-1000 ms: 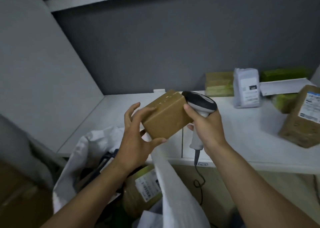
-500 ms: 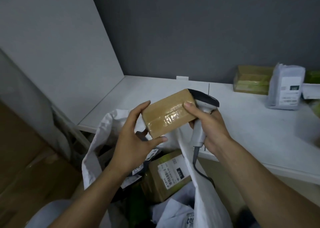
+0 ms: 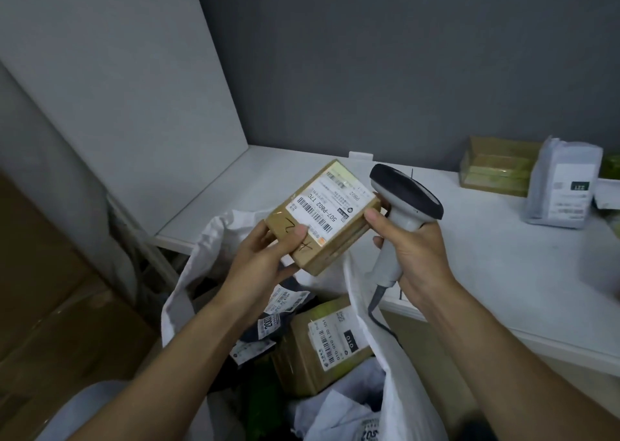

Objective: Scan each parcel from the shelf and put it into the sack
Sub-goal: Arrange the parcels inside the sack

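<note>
ITEM: brown parcel (image 3: 323,217), one, label (image 3: 330,202) uppermost, held in the air over the front edge of the shelf (image 3: 503,256) near its left corner, directly above the open mouth of the white sack (image 3: 362,293)

HOLD 1: left grip (image 3: 265,266), narrow, pinching the near left end of the parcel, thumb on the labelled face, fingers beneath

HOLD 2: right grip (image 3: 412,256), wrapped round the handle of the scanner (image 3: 402,202); its thumb also touches the parcel's right edge, so both grips bear on the one item

LONG AXIS: runs from the left grip up and away toward the back of the shelf; the barcode sits at the end of the label nearer the left grip

KEY RELATION: the scanner head stands just beside the parcel's far right corner, alongside the labelled face and not over it; which way its window points cannot be told. Judged: the barcode lies left of and below the head, so a read calls for the right grip to draw back and tip the head toward the label, or for the left grip to turn the face to it

NEARER FOR THE DROP: left grip, with the sack mouth straight beneath it

IN SACK: brown box (image 3: 322,350) with label, soft mailers (image 3: 281,306)

ON SHELF, toward the right end: green-brown box (image 3: 496,167), grey mailer (image 3: 563,185), well apart from the held parcel
</note>
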